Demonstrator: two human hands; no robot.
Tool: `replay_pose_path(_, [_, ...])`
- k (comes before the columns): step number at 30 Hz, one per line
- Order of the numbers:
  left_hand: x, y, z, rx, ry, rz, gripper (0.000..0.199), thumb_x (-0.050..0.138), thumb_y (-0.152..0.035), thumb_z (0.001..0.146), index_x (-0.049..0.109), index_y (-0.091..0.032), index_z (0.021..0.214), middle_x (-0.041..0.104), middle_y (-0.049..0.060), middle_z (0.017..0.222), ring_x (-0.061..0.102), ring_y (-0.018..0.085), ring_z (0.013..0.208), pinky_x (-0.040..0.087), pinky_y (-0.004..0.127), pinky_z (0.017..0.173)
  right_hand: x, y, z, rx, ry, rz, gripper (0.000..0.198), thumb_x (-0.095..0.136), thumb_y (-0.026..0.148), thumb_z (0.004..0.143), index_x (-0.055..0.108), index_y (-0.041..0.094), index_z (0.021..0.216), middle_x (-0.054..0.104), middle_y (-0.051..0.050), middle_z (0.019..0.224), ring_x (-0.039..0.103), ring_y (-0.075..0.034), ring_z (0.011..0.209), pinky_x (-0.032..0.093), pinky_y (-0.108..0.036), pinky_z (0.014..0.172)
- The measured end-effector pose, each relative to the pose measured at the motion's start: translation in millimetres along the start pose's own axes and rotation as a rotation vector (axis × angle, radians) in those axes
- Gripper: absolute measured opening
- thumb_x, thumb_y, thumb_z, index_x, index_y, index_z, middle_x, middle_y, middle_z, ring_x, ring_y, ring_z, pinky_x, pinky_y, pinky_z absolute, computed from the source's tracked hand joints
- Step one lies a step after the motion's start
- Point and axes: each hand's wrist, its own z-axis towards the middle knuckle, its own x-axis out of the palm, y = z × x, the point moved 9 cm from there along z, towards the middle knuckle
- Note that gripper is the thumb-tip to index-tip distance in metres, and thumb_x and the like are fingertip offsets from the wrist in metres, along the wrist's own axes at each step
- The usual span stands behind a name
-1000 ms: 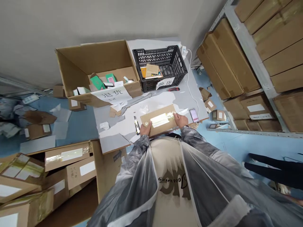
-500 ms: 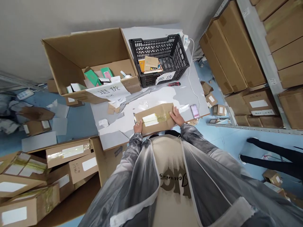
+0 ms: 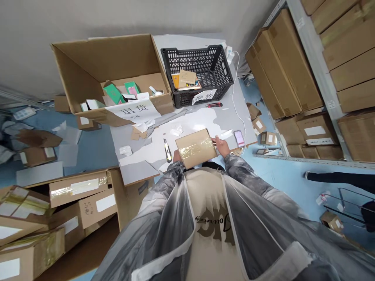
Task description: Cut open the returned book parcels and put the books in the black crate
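Observation:
Between my two hands is a small cardboard box (image 3: 197,147), with shiny clear tape along its upward face. My left hand (image 3: 177,156) grips its left end; most of those fingers are hidden by the box. At the opposite end my right hand (image 3: 222,146) holds the edge, fingertips partly behind the cardboard. A yellow and black utility knife (image 3: 167,150) lies on the table just left of my left hand. A crumpled piece of clear plastic (image 3: 176,130) rests beyond the box.
On the table (image 3: 134,172) stand a large open carton (image 3: 111,54) and a black plastic crate (image 3: 202,58) with booklets. A red and black cutter (image 3: 214,104) and a phone (image 3: 239,138) lie nearby. Lower left, a big carton (image 3: 115,195) holds several boxes. Shelving (image 3: 304,35) rises at right.
The box has been turned over: its white label no longer shows and a taped face is up. The utility knife beside it has come into full view. Both hands still hold the ends.

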Motion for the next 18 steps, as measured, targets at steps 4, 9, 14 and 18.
replay_pose_path(4, [18.4, -14.7, -7.9, -0.044, 0.060, -0.035, 0.035, 0.073, -0.044, 0.124, 0.089, -0.014, 0.114, 0.092, 0.020, 0.129, 0.085, 0.038, 0.138, 0.063, 0.055, 0.132, -14.2, -6.6, -9.4, 0.003, -0.060, -0.099, 0.094, 0.037, 0.101, 0.114, 0.094, 0.027, 0.104, 0.094, -0.013, 0.119, 0.085, -0.041, 0.132, 0.064, -0.053, 0.126])
replay_pose_path(9, [2.1, -43.6, -43.3, 0.002, -0.079, -0.074, 0.073, 0.034, -0.059, 0.133, 0.082, -0.011, 0.156, 0.083, 0.029, 0.158, 0.073, 0.040, 0.161, 0.057, 0.057, 0.139, -8.7, -12.9, -17.7, -0.009, -0.050, 0.066, 0.095, 0.040, 0.101, 0.112, 0.096, 0.028, 0.135, 0.091, -0.009, 0.149, 0.075, -0.038, 0.160, 0.053, -0.054, 0.145])
replay_pose_path(14, [-8.7, -130.5, -113.7, 0.525, -0.190, 0.111, 0.089, 0.076, -0.063, 0.117, 0.061, -0.012, 0.189, 0.044, 0.027, 0.200, 0.029, 0.047, 0.193, 0.022, 0.057, 0.159, 16.4, -4.1, -32.3, -0.057, 0.039, 0.176, 0.094, 0.039, 0.094, 0.118, 0.081, 0.032, 0.175, 0.074, -0.004, 0.180, 0.057, -0.033, 0.181, 0.044, -0.057, 0.153])
replay_pose_path(18, [3.5, -153.7, -127.7, 0.480, -0.217, 0.221, 0.109, 0.084, -0.067, 0.112, 0.050, -0.005, 0.195, 0.030, 0.034, 0.204, 0.015, 0.057, 0.194, 0.010, 0.072, 0.159, 53.4, 23.1, -42.5, -0.266, 0.242, 0.095, 0.092, 0.037, 0.093, 0.121, 0.080, 0.034, 0.177, 0.059, -0.001, 0.194, 0.036, -0.034, 0.193, 0.026, -0.055, 0.161])
